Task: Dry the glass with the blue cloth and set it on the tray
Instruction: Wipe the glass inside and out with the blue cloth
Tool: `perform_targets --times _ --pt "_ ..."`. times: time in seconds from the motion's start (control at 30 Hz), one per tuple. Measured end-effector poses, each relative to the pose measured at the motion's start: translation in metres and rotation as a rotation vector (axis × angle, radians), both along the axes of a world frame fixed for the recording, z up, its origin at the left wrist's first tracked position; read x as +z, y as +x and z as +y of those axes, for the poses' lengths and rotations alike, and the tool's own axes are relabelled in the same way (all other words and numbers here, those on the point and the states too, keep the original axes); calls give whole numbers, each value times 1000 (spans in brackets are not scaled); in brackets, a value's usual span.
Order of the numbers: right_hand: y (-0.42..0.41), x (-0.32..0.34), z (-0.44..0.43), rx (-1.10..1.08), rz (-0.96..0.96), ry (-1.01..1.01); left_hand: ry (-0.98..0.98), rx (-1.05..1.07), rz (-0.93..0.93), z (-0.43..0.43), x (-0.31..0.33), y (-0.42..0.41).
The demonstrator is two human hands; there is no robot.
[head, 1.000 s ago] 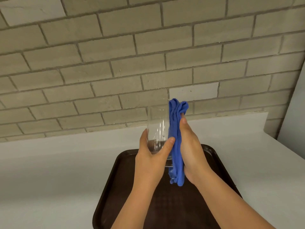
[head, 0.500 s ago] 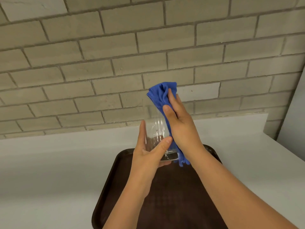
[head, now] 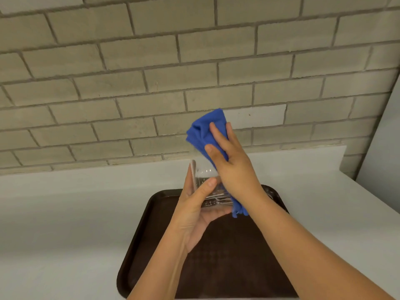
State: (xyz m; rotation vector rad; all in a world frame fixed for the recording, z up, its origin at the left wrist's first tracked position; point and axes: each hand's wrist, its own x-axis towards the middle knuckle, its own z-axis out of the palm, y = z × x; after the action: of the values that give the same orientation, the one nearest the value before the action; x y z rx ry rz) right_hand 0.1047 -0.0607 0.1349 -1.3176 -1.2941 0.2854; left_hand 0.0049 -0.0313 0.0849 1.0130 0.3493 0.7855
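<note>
A clear drinking glass [head: 205, 180] is held upright in the air above the dark brown tray [head: 138, 234]. My left hand [head: 194, 211] grips its lower part from the left, thumb across the front and fingers under the base. My right hand [head: 229, 163] presses the folded blue cloth [head: 203, 131] against the glass's right side and over its rim. The cloth's top bunches above the glass and its lower end hangs below my right wrist. Most of the glass's right side is hidden by cloth and hand.
The tray lies on a white counter [head: 65, 224] that runs to a grey brick wall [head: 151, 72]. A pale wall panel [head: 387, 152] closes off the right side beyond the counter's corner.
My right hand has slid the cloth from the glass's right side up over its rim. The left hand has kept its hold, with the glass tipping slightly.
</note>
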Motion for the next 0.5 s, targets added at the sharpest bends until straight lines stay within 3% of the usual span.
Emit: perform_targets --times 0.3,0.43,0.5 --pt "-2 -24 -9 12 338 -104 -105 10 -35 -4 -15 -5" --pt "-15 -38 -28 23 358 -30 0 6 0 -3 -13 -9" --pt "-21 -41 -37 24 251 13 94 13 48 -4 -13 -9"
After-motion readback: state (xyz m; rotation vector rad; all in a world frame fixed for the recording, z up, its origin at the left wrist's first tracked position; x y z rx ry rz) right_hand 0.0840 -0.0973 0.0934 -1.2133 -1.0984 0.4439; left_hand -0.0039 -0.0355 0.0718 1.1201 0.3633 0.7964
